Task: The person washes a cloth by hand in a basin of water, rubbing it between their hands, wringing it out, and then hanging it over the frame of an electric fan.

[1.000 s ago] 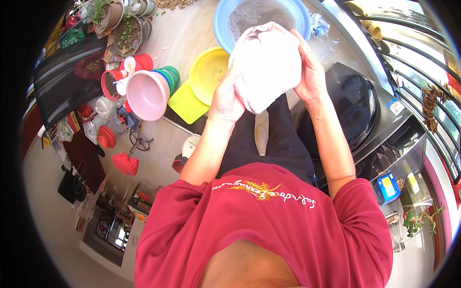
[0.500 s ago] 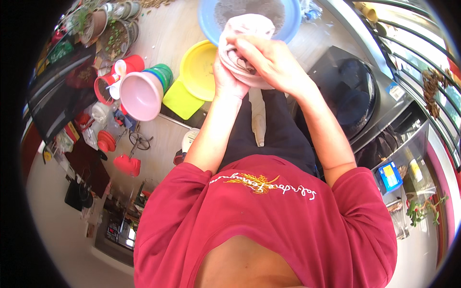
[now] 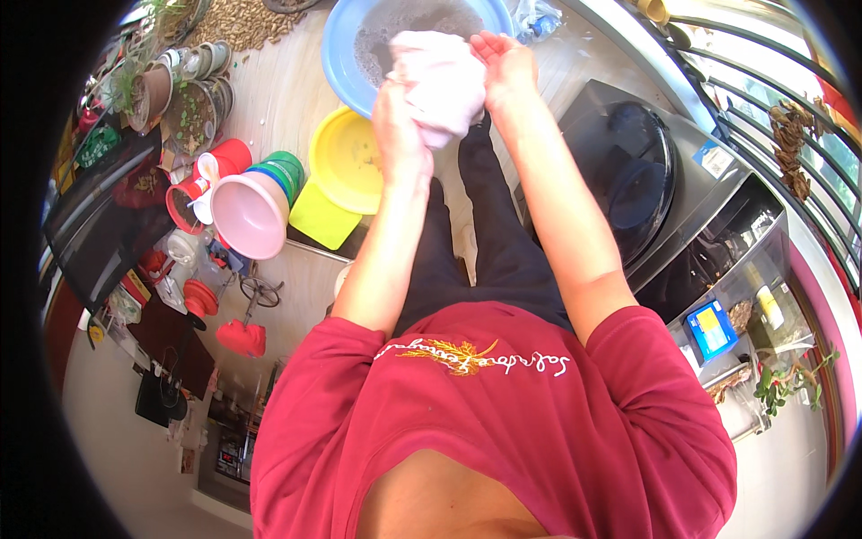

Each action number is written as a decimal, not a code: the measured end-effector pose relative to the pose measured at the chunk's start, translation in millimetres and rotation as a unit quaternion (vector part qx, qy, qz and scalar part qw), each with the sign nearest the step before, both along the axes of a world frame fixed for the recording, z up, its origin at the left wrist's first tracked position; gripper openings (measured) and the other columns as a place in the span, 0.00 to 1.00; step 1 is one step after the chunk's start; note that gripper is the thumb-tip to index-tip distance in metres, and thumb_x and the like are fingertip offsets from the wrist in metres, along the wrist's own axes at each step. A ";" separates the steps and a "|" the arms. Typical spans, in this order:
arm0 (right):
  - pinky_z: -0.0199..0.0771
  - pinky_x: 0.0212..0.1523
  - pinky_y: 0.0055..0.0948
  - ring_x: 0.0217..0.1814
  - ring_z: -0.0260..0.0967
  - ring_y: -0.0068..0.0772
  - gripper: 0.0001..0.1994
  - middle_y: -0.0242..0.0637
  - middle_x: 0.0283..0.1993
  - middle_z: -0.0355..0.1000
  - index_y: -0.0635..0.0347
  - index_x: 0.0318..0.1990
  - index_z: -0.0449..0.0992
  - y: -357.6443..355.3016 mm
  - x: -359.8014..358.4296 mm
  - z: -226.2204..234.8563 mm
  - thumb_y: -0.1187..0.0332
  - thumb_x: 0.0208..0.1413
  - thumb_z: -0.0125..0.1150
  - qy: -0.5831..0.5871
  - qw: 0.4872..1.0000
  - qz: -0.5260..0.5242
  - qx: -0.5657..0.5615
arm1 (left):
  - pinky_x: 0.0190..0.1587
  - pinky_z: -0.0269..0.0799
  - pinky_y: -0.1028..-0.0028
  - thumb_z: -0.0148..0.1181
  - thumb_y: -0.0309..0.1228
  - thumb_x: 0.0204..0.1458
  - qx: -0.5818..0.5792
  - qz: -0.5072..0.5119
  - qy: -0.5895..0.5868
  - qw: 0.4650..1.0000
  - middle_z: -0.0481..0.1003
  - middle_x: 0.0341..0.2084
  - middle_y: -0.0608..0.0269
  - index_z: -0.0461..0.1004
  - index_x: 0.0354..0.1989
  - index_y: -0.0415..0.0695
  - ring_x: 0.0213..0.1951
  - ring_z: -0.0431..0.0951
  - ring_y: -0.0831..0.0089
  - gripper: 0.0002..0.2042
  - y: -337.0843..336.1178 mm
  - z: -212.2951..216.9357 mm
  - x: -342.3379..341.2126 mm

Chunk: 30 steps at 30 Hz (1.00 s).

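A bunched pale pink cloth [image 3: 440, 83] is held up over the near rim of a blue basin [image 3: 336, 56] with grey, sudsy water in it. My left hand [image 3: 400, 135] grips its left side, with the fingers partly covered by the fabric. At the cloth's right edge, my right hand [image 3: 512, 74] is turned up, its fingers loosely apart and nothing in them. Whether its palm touches the fabric I cannot tell.
Left of my legs are a yellow basin [image 3: 334, 171], a yellow-green flat piece [image 3: 325, 217] and a pink bucket [image 3: 249, 216]. A dark glossy appliance [image 3: 620, 171] stands on the right. Potted plants [image 3: 191, 112] and loose peanuts [image 3: 235, 25] lie far left.
The cloth was rolled between both hands. Now my right hand has come off it to the right, and the cloth sits looser in my left hand. The view has shifted a little.
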State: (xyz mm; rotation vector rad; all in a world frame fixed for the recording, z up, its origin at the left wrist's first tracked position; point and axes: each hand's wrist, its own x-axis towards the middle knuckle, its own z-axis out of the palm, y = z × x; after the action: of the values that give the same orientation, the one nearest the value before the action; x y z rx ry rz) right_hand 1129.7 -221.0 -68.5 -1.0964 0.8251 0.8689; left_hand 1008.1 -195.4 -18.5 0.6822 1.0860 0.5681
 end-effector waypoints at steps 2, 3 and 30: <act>0.72 0.47 0.35 0.41 0.70 0.40 0.13 0.44 0.36 0.71 0.67 0.40 0.68 -15.3 -10.9 -18.4 0.64 0.59 0.43 -0.130 0.967 0.045 0.213 | 0.43 0.66 0.79 0.56 0.41 0.54 0.086 -0.080 0.031 0.993 0.69 0.37 0.63 0.65 0.46 0.39 0.39 0.70 0.77 0.19 -17.4 3.4 19.7; 0.73 0.45 0.34 0.37 0.71 0.40 0.12 0.43 0.33 0.72 0.64 0.38 0.69 -22.2 -15.0 -21.9 0.63 0.58 0.46 -0.195 0.927 0.067 0.314 | 0.44 0.66 0.78 0.57 0.41 0.53 0.058 -0.066 0.023 0.996 0.69 0.39 0.62 0.64 0.47 0.39 0.40 0.70 0.76 0.20 -16.7 -4.7 22.2; 0.68 0.47 0.34 0.52 0.64 0.35 0.17 0.37 0.54 0.66 0.56 0.51 0.67 -141.3 127.0 -199.4 0.60 0.57 0.44 -0.027 0.936 -0.147 0.319 | 0.57 0.58 0.64 0.62 0.32 0.46 0.311 -0.432 0.134 0.836 0.63 0.56 0.53 0.68 0.52 0.42 0.58 0.62 0.58 0.23 2.6 -154.6 74.2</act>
State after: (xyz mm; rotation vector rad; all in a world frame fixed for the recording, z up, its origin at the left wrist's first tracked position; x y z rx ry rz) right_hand 1256.7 -362.4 -268.0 -0.4095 0.5749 0.7664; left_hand 1082.3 -192.8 -173.1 1.7495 0.7077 0.0036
